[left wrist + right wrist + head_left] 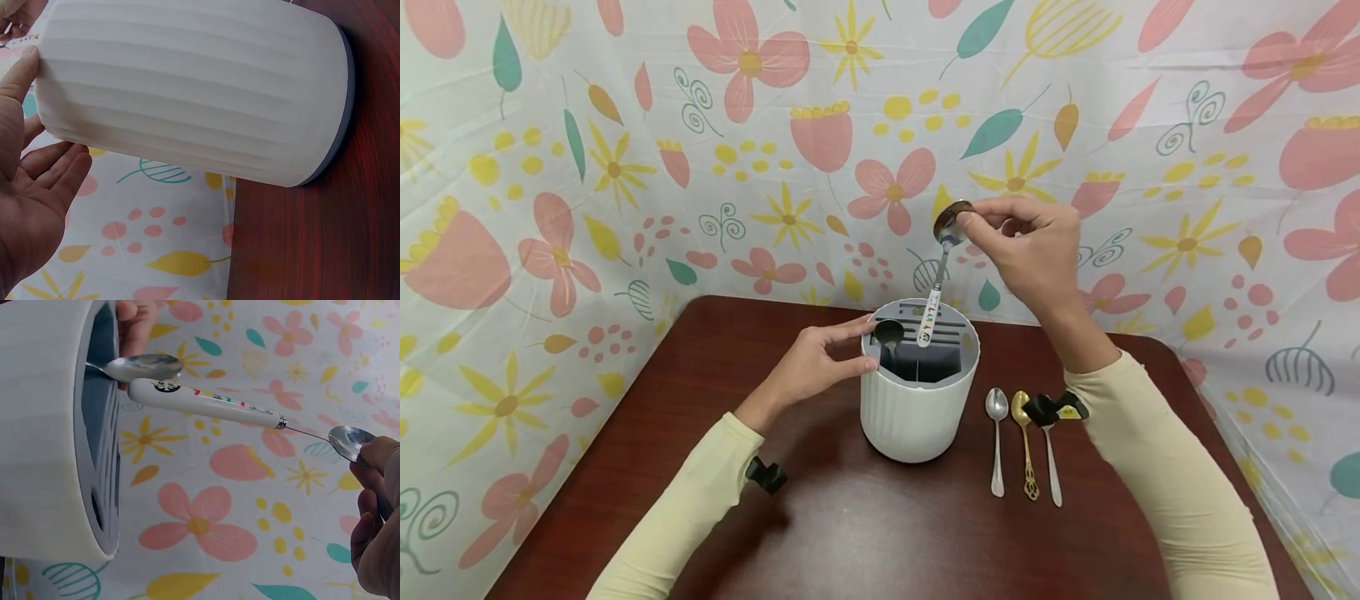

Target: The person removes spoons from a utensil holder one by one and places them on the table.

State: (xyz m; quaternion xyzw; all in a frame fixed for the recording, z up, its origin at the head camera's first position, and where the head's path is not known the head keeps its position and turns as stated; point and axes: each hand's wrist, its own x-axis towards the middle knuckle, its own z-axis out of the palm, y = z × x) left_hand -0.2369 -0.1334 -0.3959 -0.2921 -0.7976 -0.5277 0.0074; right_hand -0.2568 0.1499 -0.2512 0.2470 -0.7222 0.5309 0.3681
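Observation:
My right hand (1033, 250) pinches a spoon (928, 312) by its bowl, with the printed white handle pointing down over the holder's opening. In the right wrist view the handle tip of that spoon (206, 407) is just outside the rim. A white ribbed utensil holder (913, 421) with a grey slotted, divided top stands on the table. Another spoon (889, 333) stands inside it at the left, bowl up, its lower part hidden. My left hand (812, 362) rests against the holder's left side, thumb and fingers spread and fairly straight along the rim.
Right of the holder lie a silver spoon (997, 408), a gold spoon (1028, 450) with an ornate handle, and another silver utensil (1052, 467) whose head is hidden behind the right wrist camera. A flower-patterned cloth (760, 167) rises behind the dark wooden table (865, 533).

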